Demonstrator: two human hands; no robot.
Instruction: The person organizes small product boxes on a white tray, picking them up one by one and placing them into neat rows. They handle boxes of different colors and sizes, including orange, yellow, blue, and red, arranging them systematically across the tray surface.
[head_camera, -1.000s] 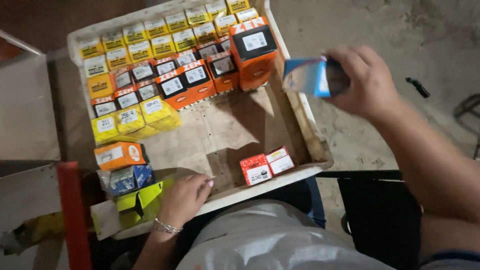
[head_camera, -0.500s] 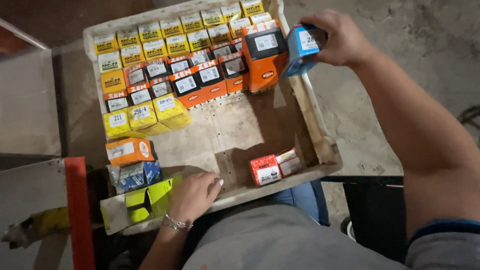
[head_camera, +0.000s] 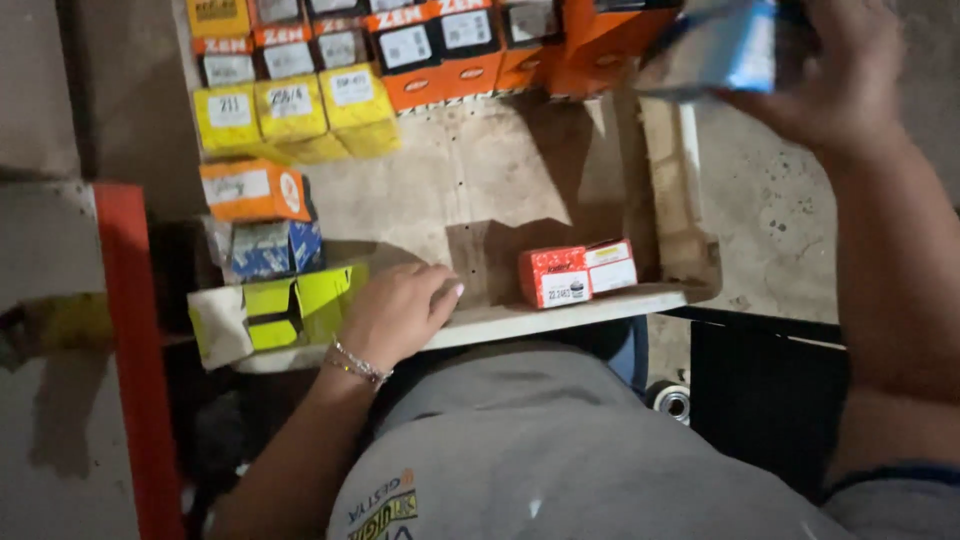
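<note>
Head view, looking down over the person's lap. A shallow wooden tray (head_camera: 665, 180) serves as the surface; its floor is pale, scuffed and stained, with a bare patch in the middle. The near rim is a light board; the right rim is worn and chipped.

Right hand (head_camera: 830, 70): raised at the tray's far right corner, fingers closed around a blue and white box (head_camera: 720, 45). The box is held off the surface, tilted, just beside the large orange boxes (head_camera: 600, 40) at the top edge. It is blurred; details not readable.

Left hand (head_camera: 400, 310): palm down on the tray's near left edge, fingers loosely curled, gripping nothing. Fingertips touch the tray floor. A thin bracelet (head_camera: 355, 362) sits on the wrist. Just left of the hand lies a flattened yellow-green carton (head_camera: 290, 305).

Stock on the tray: rows of small boxes along the far side, orange ones (head_camera: 430, 55) next to yellow ones (head_camera: 290, 110), packed touching. Nearer, on the left, a single orange box (head_camera: 250, 190) sits above a blue patterned box (head_camera: 270, 248). A red and white pair of boxes (head_camera: 578, 272) sits alone by the near rim, well apart from the rows.

Surroundings: dim light. A grey concrete floor (head_camera: 770, 220) shows right of the tray. A red upright bar (head_camera: 135, 350) runs down the left side. A dark crate-like object (head_camera: 770, 400) is at lower right. The person's grey shirt (head_camera: 560, 450) fills the bottom centre.
</note>
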